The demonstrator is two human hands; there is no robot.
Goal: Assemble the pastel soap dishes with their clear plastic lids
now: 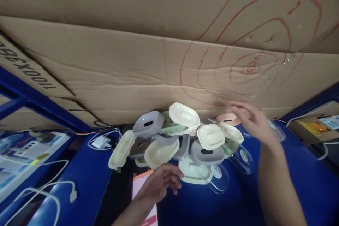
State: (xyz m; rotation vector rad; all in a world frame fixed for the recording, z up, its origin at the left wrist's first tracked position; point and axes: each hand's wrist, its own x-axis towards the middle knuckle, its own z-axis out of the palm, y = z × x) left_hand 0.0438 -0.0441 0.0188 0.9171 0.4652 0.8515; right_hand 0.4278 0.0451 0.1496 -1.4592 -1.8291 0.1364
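Observation:
A heap of rounded plastic parts lies against the cardboard, in cream, grey, green and peach. My right hand [250, 120] reaches over the right side of the heap, fingers stretched out and holding nothing, close to a peach slotted part [226, 118]. In front of the heap, my left hand [165, 182] is empty with its fingers loosely bent and apart. Nearest to it are a cream tray [162, 153] and a pale oval piece [194, 173]. A clear cover [219, 182] with a round sticker lies beside that piece. A grey slotted part [207, 152] sits above.
A phone [144, 187] with a lit screen lies under my left forearm. White cables [57, 187], a charger [101, 142] and a power strip [39, 155] are at left. Cardboard [119, 60] with red lines closes off the back, and an open box [315, 127] stands at right.

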